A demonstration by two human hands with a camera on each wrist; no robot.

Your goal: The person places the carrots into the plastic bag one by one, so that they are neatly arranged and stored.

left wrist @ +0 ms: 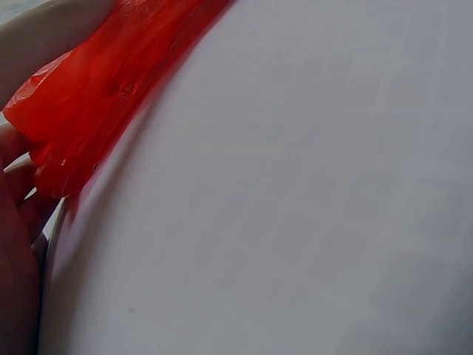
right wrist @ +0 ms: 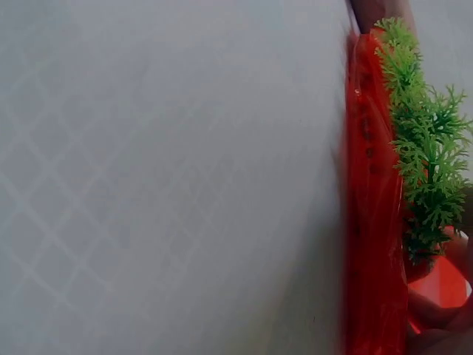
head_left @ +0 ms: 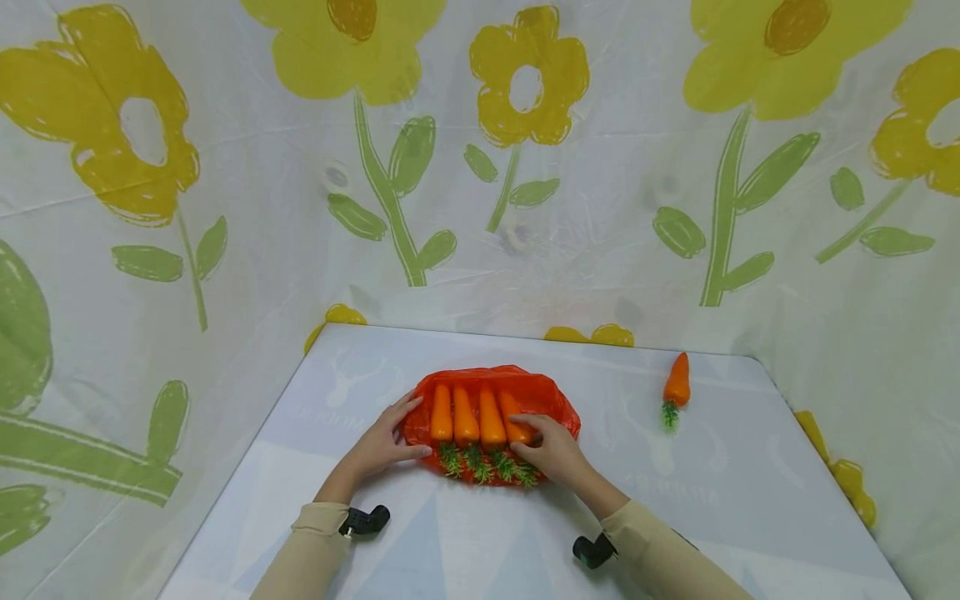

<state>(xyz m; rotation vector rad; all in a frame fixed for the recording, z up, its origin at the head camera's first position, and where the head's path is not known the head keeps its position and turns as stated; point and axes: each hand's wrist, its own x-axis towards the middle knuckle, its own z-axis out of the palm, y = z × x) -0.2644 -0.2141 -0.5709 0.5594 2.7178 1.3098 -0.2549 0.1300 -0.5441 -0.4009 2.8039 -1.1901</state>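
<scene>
Four orange toy carrots with green tops lie side by side on a red plastic bag [head_left: 562, 410], tips pointing away. At the bag's left edge, my left hand [head_left: 382, 442] rests with its fingers extended against the plastic. In the left wrist view, fingers touch the crumpled red film [left wrist: 96, 96]. My right hand [head_left: 558, 450] pinches the rightmost carrot [head_left: 510, 407] between thumb and fingers, partly covering it. Up close in the right wrist view, the leafy green tops [right wrist: 429, 155] hang by the bag's near edge [right wrist: 373, 222].
A single carrot [head_left: 678, 382] lies apart on the white table [head_left: 720, 500], toward the back right. Flower-printed cloth [head_left: 600, 183] hangs behind the table and along both sides. Each wrist carries a small black camera [head_left: 365, 520].
</scene>
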